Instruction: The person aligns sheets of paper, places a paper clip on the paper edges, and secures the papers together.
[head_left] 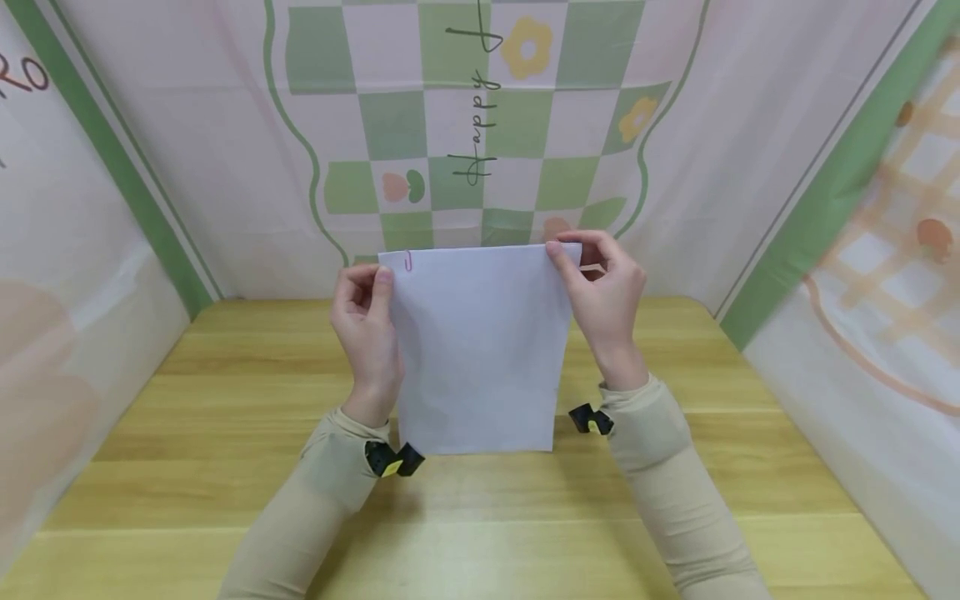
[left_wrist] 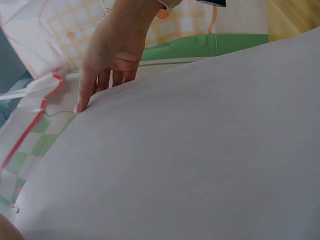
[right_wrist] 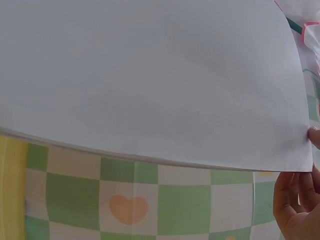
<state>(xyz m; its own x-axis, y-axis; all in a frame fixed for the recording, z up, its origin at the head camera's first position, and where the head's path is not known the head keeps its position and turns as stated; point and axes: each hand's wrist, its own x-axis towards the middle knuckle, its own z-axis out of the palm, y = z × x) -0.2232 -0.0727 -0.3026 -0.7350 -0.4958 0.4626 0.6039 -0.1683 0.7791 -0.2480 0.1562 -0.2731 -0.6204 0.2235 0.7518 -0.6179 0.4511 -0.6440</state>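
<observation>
A blank white sheaf of paper (head_left: 480,350) stands upright above the table, facing me. Near its top left corner a pink paper clip (head_left: 408,261) grips the upper edge. My left hand (head_left: 367,333) pinches the left edge just below that corner, thumb in front. At the top right corner my right hand (head_left: 606,287) pinches the paper between thumb and fingers. In the right wrist view, the paper's side edge (right_wrist: 135,158) shows thin layers. Fingers behind the paper are partly hidden.
The wooden table (head_left: 480,533) spreads below. Behind it hangs a green-and-white checked cloth (head_left: 517,125), with further printed cloth walls at left (head_left: 82,275) and right (head_left: 862,333). Small black cameras sit on the left wrist (head_left: 393,459) and right wrist (head_left: 591,419).
</observation>
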